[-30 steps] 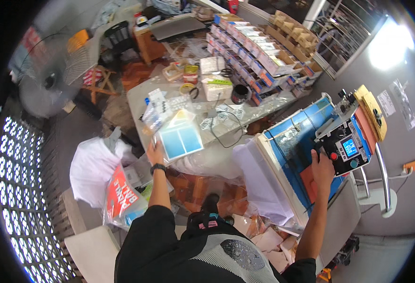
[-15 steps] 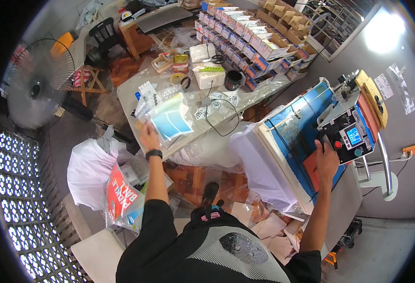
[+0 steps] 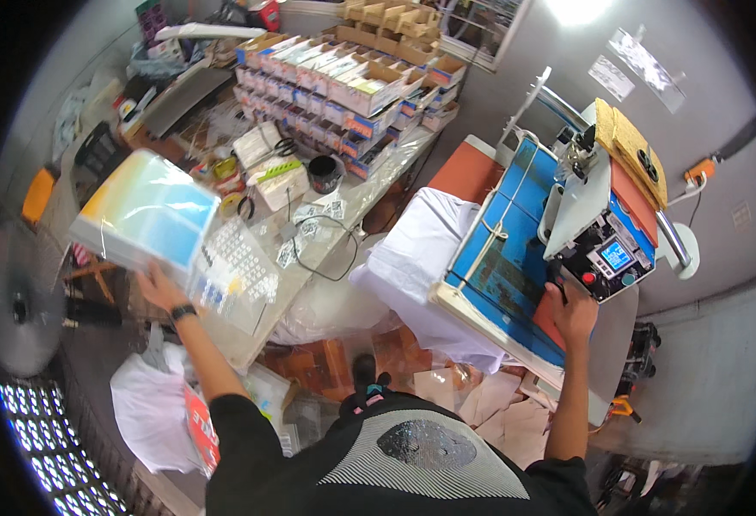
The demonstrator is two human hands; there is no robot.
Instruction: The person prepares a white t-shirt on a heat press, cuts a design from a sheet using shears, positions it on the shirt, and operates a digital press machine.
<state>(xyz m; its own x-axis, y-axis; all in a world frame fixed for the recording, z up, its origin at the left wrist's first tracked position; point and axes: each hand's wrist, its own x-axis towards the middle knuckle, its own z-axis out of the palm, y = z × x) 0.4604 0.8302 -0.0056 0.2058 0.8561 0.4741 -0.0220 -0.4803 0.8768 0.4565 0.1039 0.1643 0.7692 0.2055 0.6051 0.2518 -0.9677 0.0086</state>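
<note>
My left hand (image 3: 159, 287) grips the lower edge of a glossy blue, white and yellow printed sheet (image 3: 150, 206), held raised at the table's left side. Just right of it lie a white sticker sheet (image 3: 244, 267) and clear plastic on the table (image 3: 270, 316). My right hand (image 3: 572, 311) is closed on the black handle (image 3: 555, 273) of a heat press, beside its control panel (image 3: 616, 256) with red and teal buttons. The press's tilted upper plate (image 3: 571, 202) hangs over a worn blue base (image 3: 500, 267) tied with cords.
A pedestal fan (image 3: 18, 305) stands at left above a bagged white bundle (image 3: 146, 408). The table holds stacked small boxes (image 3: 343, 95), scissors (image 3: 285, 146), a black cup (image 3: 325, 174) and cables. White cloth (image 3: 408, 241) hangs left of the press. Paper scraps (image 3: 507, 413) lie on the floor.
My left hand has lifted the printed sheet from the table and moved it leftward, exposing the sticker sheet. My right hand stays at the press handle. The camera view has shifted.
</note>
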